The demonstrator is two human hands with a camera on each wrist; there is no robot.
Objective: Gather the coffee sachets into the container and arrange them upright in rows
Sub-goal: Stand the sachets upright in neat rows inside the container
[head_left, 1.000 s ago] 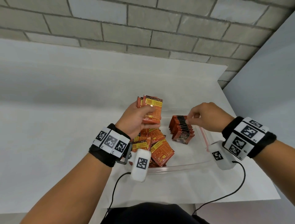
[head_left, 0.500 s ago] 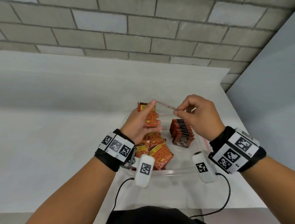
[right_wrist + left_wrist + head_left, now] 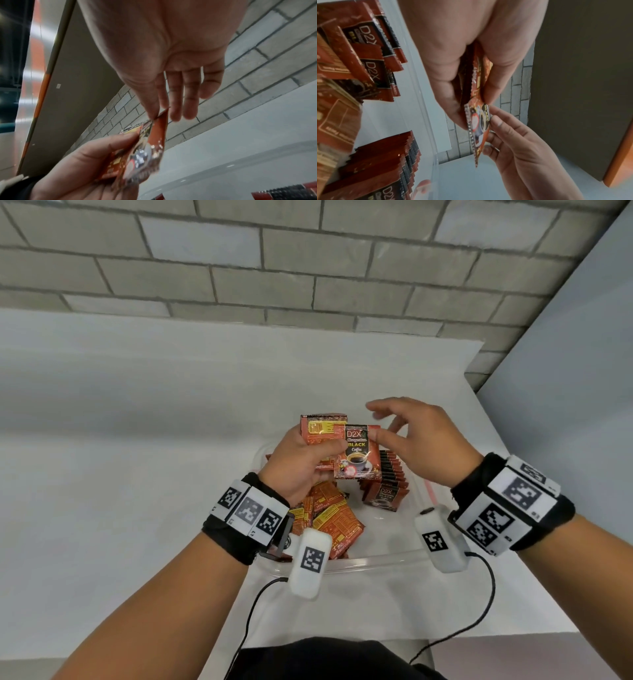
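Note:
My left hand (image 3: 325,448) grips a small stack of orange-red coffee sachets (image 3: 320,429) above the clear plastic container (image 3: 376,560). One sachet (image 3: 358,453), black "D2X Black Coffee" face toward me, sticks out of the stack to the right. My right hand (image 3: 380,428) pinches its upper right corner with the thumb in front and the other fingers spread. The right wrist view shows that sachet (image 3: 150,148) pinched at its top corner. Inside the container a row of upright sachets (image 3: 387,484) stands at the right. A loose pile (image 3: 329,518) lies at the left.
The container sits near the front right of a white table (image 3: 137,474). A brick wall (image 3: 308,268) stands behind and a grey panel (image 3: 565,405) at the right. A pink-red strip (image 3: 428,491) lies on the container's right rim. Wrist camera cables (image 3: 479,611) hang over the front edge.
My right hand left the upright row, rose to the stack in my left hand and took hold of one sachet. That sachet has turned from edge-on to face me.

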